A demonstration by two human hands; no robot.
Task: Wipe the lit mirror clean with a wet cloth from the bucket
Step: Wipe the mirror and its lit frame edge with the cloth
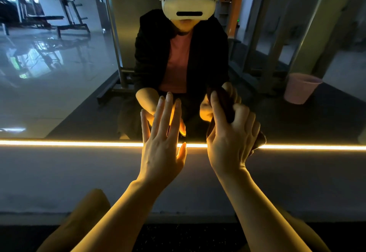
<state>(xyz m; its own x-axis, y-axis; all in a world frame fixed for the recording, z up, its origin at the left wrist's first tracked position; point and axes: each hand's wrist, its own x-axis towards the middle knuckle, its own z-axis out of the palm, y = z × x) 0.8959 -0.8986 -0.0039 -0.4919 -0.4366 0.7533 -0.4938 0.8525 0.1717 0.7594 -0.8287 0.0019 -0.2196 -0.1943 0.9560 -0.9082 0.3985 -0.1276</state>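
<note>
The scene is dim; a warm amber light strip [79,143] along the mirror's [59,93] lower edge glows brightly, tinting both forearms orange. Cool daylight glares in the reflected floor at upper left. Wide-angle distortion bends the edges.

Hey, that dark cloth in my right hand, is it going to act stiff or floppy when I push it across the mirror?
Probably floppy: the cloth bunches in the right hand, with a corner drooping past the light strip. If wet, it likely drags rather than slides.
</note>
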